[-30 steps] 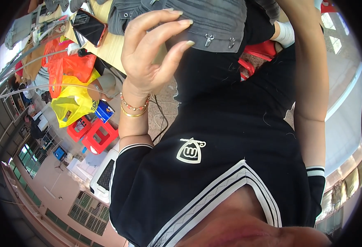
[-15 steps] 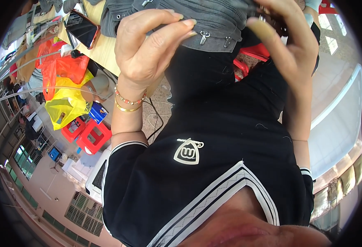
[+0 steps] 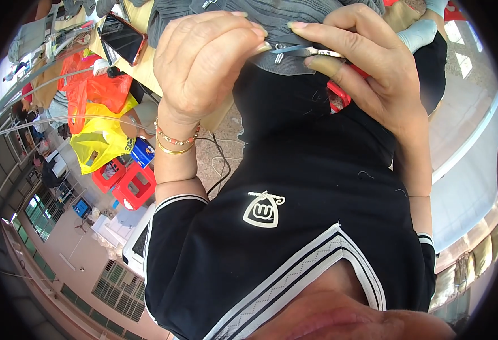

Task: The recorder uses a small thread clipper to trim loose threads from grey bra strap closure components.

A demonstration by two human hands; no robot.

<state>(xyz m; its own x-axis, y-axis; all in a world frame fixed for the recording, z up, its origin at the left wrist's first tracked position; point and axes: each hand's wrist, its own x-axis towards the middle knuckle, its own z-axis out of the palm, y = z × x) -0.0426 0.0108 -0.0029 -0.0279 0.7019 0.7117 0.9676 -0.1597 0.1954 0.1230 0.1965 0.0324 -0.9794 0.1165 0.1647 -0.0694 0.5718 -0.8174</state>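
Observation:
A grey, finely pleated garment (image 3: 311,12) lies across my lap, with small metal hooks along its edge. My left hand (image 3: 209,62) is over it at the left, thumb and fingertips pinched together; whatever is between them is too small to make out. From the right, my right hand (image 3: 370,71) grips a slim tool (image 3: 297,50) between thumb and fingers. It has a narrow bluish-grey tip and a whitish part with dark marks; its exact kind does not show. The tip points left and reaches my left fingertips. Just below it, a metal hook (image 3: 279,55) sits on the garment's edge.
A phone (image 3: 122,38) lies on the wooden table at the upper left. Beside the table are a red plastic bag (image 3: 99,89), a yellow bag (image 3: 99,139) and red stools (image 3: 134,186). A dark cable (image 3: 221,153) runs along the floor. A pale panel (image 3: 467,147) stands at the right.
My right hand has moved left and down toward my left hand, and the slim tool now shows in it. The left hand keeps its pinch. The view has shifted slightly.

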